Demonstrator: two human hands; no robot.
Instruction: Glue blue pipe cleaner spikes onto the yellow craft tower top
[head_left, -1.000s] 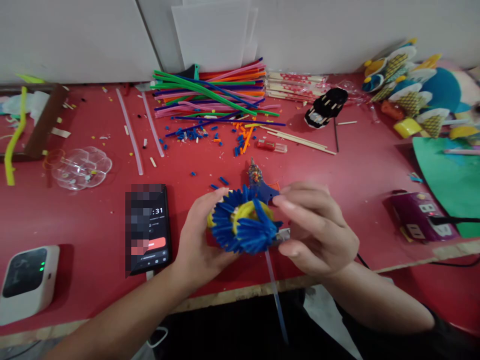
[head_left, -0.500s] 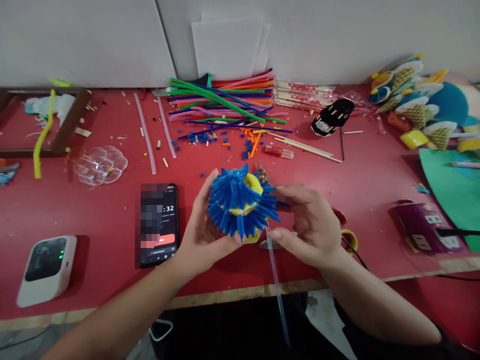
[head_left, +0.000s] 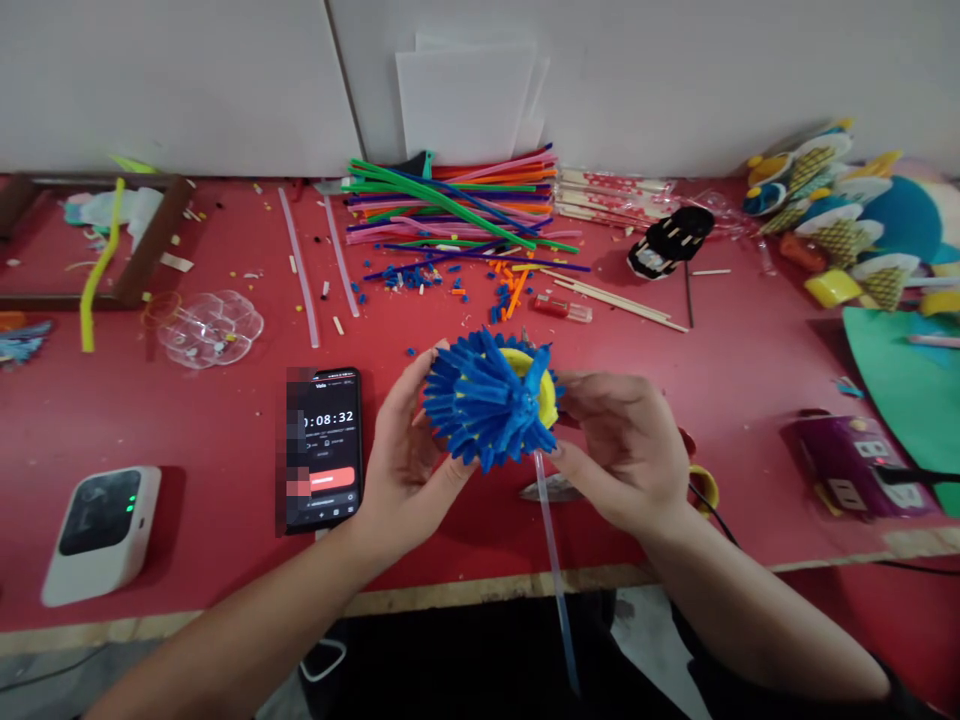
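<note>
Translucent rod [head_left: 553, 560] is hanging over the near edge of the red counter [head_left: 225, 430], its upper end disappearing beneath the blue-and-yellow fringed piece [head_left: 480, 402]. That piece is sitting between the two hands, above the middle of the counter, with its yellow ring showing toward the right. The left hand [head_left: 405, 455] is holding it by the left side, its grip closing with the thumb on the near side and the fingers on the far side. The right hand [head_left: 626, 450] is curving around the right side, its grip half spread; I cannot tell whether it is pressing on the fringe or only standing just beside it.

Scissors [head_left: 556, 488] are lying partly hidden under the right hand. Left of the hands, a white device [head_left: 105, 535] is glowing with green lights, and a phone [head_left: 331, 440] is showing a timer. On the right, a purple box [head_left: 855, 465] is resting near a green sheet [head_left: 900, 370].

Farther off, a clear tray [head_left: 214, 330] is lying before a brown frame [head_left: 161, 245]. Wooden sticks [head_left: 615, 302] are lying near a black figure [head_left: 671, 242]. Colourful fuzzy stems [head_left: 450, 205] are piling up near the wall, where white sheets [head_left: 465, 105] are leaning.
</note>
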